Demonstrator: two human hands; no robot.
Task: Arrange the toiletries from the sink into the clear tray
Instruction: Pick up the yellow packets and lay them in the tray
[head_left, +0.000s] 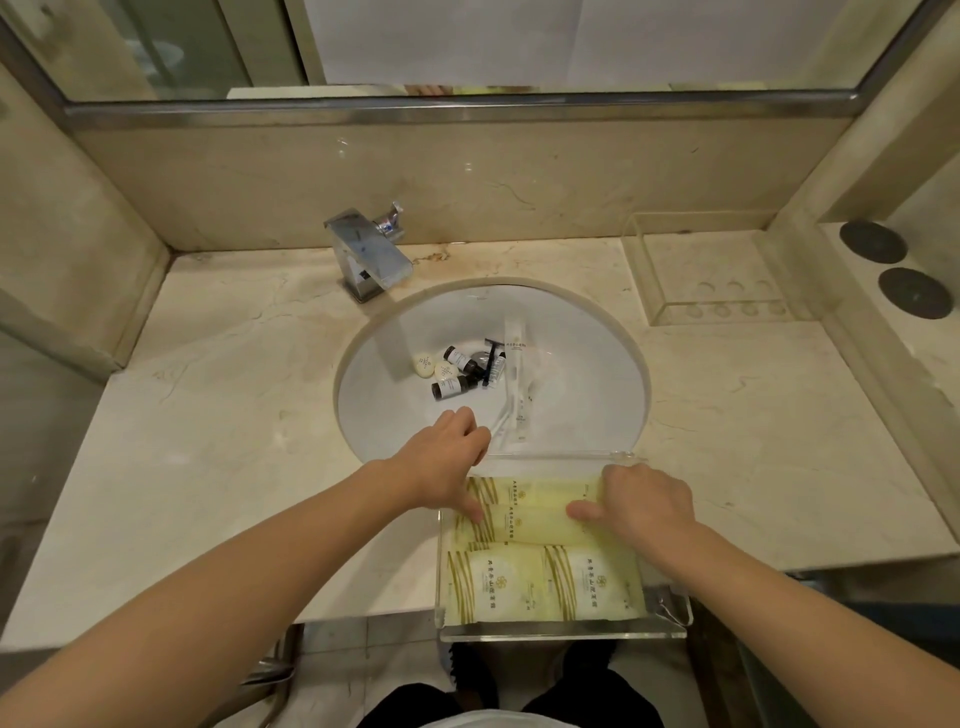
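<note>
A clear tray (566, 633) sits at the counter's front edge, partly over the sink (374, 395) rim. It holds several pale yellow sachets (540, 584). My left hand (444, 460) and my right hand (641, 501) press from both sides on one yellow sachet (530, 522) in the tray's far half. In the white sink lie small dark bottles (451, 386), round soaps (423, 365), a black razor (490, 364) and long white packets (517, 395).
A chrome faucet (366, 257) stands behind the sink on the left. A second clear tray (711, 306) rests at the back right of the marble counter (218, 415). Two dark round discs (911, 292) lie on the right ledge. A mirror runs along the back wall.
</note>
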